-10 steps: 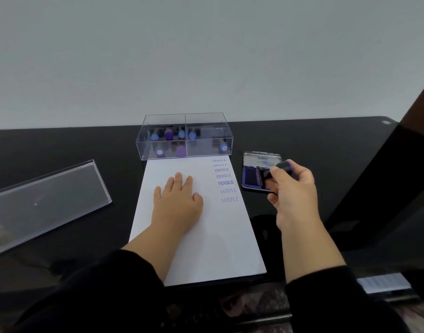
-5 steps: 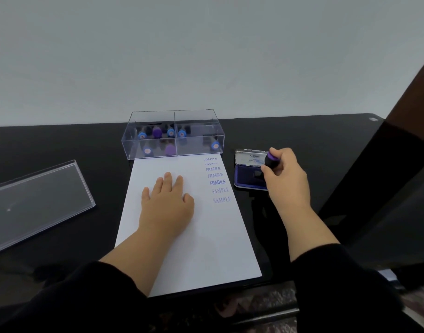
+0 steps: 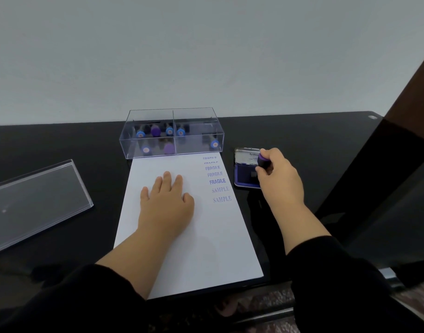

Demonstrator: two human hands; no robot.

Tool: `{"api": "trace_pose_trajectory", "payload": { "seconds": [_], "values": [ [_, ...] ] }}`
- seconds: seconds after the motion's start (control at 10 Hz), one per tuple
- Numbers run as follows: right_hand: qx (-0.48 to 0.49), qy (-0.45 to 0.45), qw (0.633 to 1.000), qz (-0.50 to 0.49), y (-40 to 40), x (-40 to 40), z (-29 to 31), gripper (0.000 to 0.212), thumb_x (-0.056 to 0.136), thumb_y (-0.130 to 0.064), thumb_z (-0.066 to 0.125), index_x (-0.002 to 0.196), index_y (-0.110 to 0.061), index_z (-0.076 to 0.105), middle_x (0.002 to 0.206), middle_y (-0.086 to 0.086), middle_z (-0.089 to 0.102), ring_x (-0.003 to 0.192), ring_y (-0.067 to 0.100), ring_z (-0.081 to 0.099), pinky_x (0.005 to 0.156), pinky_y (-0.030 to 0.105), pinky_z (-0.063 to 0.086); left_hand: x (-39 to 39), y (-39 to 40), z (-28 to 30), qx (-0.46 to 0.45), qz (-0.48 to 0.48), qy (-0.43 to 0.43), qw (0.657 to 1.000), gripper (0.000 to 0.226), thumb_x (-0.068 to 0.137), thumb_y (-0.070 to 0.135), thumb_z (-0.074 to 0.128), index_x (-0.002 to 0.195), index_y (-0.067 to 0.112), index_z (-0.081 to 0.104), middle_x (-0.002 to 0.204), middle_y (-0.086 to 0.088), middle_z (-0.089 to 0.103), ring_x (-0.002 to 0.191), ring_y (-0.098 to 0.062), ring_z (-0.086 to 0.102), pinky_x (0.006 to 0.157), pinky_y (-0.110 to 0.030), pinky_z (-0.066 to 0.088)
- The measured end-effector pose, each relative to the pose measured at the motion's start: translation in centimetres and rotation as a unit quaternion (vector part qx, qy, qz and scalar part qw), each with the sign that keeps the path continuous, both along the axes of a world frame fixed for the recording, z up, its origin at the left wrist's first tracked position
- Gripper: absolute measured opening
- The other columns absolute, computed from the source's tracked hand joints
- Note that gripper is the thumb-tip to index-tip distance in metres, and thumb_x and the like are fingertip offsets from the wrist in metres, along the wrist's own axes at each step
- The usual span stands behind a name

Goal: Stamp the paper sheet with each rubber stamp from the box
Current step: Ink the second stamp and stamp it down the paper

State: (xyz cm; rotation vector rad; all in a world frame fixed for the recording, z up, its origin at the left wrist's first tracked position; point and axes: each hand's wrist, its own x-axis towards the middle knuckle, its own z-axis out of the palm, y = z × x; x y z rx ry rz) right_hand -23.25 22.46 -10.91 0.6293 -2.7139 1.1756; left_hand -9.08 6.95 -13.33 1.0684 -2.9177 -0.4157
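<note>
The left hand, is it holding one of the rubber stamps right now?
No, the left hand lies flat on the paper sheet with straight fingers, while the right hand grips the stamp.

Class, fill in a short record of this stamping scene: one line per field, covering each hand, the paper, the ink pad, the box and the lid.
left hand: flat on the paper sheet, fingers straight, holding it down
right hand: grips a purple-topped stamp over the ink pad
paper sheet: white, a column of marks along its right edge, FRAGILE above, SAMPLE twice below
ink pad: open, right of the sheet, lid raised at the far end
box: clear, at the sheet's far edge, blue- and purple-topped stamps inside
box lid: clear, on the table at left
</note>
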Motion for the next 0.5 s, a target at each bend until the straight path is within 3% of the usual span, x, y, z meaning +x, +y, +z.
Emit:
{"api": "trace_pose_trajectory", "payload": {
  "seconds": [0.5],
  "values": [
    [-0.013,-0.011,1.0,-0.003,-0.16,-0.25,-0.06,0.026,0.094,-0.013,0.053,0.115,-0.028,0.052,0.112,-0.003,0.061,0.088,0.015,0.053,0.063,0.028,0.041,0.0,0.14,0.19,-0.001,0.001,-0.001,1.0,0.056,0.1,0.03,0.018,0.153,0.022,0.001,0.16,-0.002,-0.009,0.147,-0.017,-0.006,0.117,-0.042,-0.004]
  ]
}}
